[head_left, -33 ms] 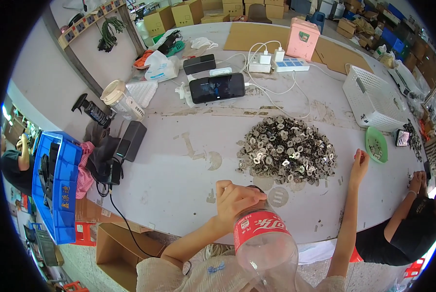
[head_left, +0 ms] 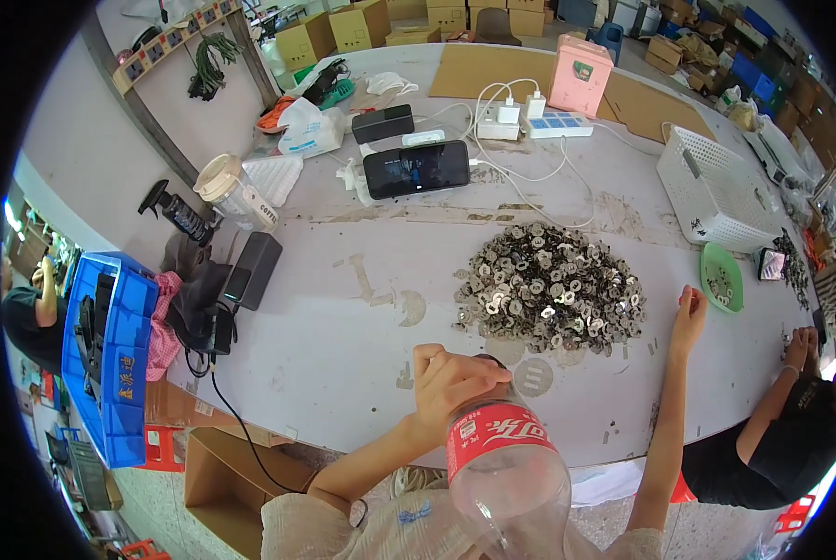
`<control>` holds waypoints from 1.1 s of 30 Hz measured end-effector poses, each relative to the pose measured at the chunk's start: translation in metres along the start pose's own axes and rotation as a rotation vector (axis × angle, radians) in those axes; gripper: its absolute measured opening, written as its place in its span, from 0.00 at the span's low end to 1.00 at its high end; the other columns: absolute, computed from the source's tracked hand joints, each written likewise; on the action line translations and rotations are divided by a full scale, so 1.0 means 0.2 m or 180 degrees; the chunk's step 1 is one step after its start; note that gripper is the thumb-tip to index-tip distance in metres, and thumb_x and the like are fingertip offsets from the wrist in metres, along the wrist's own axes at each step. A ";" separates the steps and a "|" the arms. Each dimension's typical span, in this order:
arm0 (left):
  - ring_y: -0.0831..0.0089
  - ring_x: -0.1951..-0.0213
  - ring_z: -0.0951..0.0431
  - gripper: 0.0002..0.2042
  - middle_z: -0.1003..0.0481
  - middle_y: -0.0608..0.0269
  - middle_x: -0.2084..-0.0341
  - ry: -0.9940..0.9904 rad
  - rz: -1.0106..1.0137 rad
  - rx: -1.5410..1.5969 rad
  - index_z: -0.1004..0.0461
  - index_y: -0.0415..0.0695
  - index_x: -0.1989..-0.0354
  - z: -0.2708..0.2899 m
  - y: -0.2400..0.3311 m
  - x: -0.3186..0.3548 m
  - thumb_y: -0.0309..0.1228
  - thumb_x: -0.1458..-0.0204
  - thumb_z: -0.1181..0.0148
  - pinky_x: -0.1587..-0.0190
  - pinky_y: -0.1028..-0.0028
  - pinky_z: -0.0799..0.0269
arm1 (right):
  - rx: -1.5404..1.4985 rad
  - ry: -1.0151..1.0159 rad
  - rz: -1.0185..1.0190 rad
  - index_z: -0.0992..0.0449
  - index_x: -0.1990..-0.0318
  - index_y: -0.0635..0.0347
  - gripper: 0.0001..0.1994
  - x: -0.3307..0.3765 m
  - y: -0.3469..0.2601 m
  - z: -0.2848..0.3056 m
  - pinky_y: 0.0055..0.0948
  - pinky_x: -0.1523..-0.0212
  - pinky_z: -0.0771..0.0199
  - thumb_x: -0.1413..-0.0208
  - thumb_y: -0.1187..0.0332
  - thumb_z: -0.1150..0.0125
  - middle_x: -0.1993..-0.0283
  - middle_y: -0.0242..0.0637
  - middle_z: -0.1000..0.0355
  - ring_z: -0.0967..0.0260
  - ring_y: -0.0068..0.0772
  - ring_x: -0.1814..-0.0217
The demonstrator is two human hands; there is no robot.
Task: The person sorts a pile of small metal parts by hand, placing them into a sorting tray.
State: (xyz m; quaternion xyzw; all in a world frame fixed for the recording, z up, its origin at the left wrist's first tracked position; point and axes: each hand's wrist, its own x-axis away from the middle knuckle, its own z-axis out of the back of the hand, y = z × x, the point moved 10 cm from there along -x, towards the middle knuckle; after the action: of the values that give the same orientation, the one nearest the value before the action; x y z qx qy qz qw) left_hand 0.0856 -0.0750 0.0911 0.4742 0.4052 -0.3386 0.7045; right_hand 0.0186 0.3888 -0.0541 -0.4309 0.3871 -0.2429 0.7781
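My left hand (head_left: 457, 381) is closed around the narrower far end of a clear plastic bottle (head_left: 520, 485) with a red label, tilted over the table's near edge. Something dark shows at the end by my fingers; the bottle's wide end is toward me. Beyond it a large heap of small, shiny metal pieces (head_left: 553, 289) lies on the table. My right hand (head_left: 688, 322) rests on the table to the right of the heap, fingers curled together; whether something small is in them is hidden. Just beyond it sits a green dish (head_left: 722, 278) with a few small pieces inside.
A white basket (head_left: 716, 191) stands at the far right. A propped phone (head_left: 416, 170), white power strip (head_left: 560, 124) and pink box (head_left: 580, 73) are at the back. At left are a black case (head_left: 252, 271) and blue crate (head_left: 130, 364). Another person (head_left: 782, 434) sits at right.
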 end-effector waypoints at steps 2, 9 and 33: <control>0.77 0.74 0.28 0.19 0.23 0.70 0.70 -0.0020 -0.0049 -0.0002 0.36 0.49 0.63 0.01 0.02 -0.03 0.25 0.62 0.34 0.65 0.70 0.47 | -0.0013 -0.0010 -0.0010 0.31 0.62 0.66 0.16 0.00 0.00 0.01 0.20 0.65 0.37 0.43 0.59 0.46 0.71 0.31 0.33 0.38 0.21 0.68; 0.76 0.74 0.28 0.17 0.23 0.69 0.70 -0.0086 -0.0172 -0.0116 0.35 0.48 0.64 0.03 0.05 -0.07 0.24 0.62 0.35 0.65 0.71 0.47 | 0.0006 -0.0026 -0.0104 0.30 0.62 0.66 0.16 -0.01 0.01 -0.01 0.21 0.65 0.36 0.43 0.58 0.47 0.71 0.32 0.32 0.37 0.21 0.69; 0.69 0.65 0.26 0.18 0.24 0.65 0.63 0.0619 -0.1179 -0.0193 0.38 0.48 0.57 0.20 0.09 -0.44 0.27 0.57 0.40 0.58 0.65 0.46 | -0.0156 0.0006 0.0206 0.31 0.63 0.66 0.15 -0.01 -0.01 -0.05 0.22 0.66 0.35 0.43 0.60 0.47 0.71 0.34 0.31 0.36 0.22 0.69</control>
State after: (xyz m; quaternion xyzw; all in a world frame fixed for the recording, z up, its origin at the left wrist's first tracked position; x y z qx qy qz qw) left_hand 0.0715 -0.0989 0.1855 0.4006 0.5616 -0.4026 0.6017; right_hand 0.0087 0.3848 -0.0542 -0.4369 0.4074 -0.2084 0.7744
